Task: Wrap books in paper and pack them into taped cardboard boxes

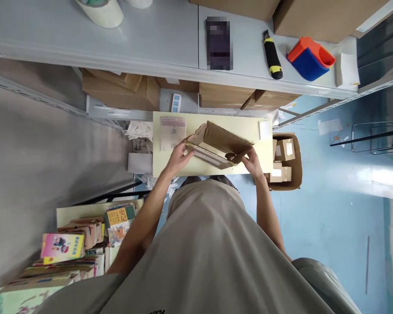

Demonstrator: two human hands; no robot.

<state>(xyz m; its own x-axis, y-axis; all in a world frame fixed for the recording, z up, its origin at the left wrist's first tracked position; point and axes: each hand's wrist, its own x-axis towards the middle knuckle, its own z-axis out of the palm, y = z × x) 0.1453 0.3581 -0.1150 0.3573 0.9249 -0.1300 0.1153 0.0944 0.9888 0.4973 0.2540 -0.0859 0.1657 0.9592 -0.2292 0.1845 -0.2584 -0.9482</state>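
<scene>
Between my two hands, over a pale yellow table (199, 168), I hold a cardboard box (229, 136) tilted, with its walls folded up. My left hand (180, 157) grips its left end, thumb on the near side. At the right end, my right hand (251, 162) pinches the cardboard near a folded flap. Through the box a strip of the tabletop shows. Left of the box, a flat, clear-wrapped book or packet (173, 133) lies on the table. A small white paper pad (265, 130) sits at the table's right side.
On the grey shelf (150, 43) above lie a utility knife (273, 56), an orange and blue tape dispenser (311, 59) and a pixelated dark object (219, 43). A carton (298, 174) with small boxes stands right on the floor. Stacked books (63, 246) are at lower left.
</scene>
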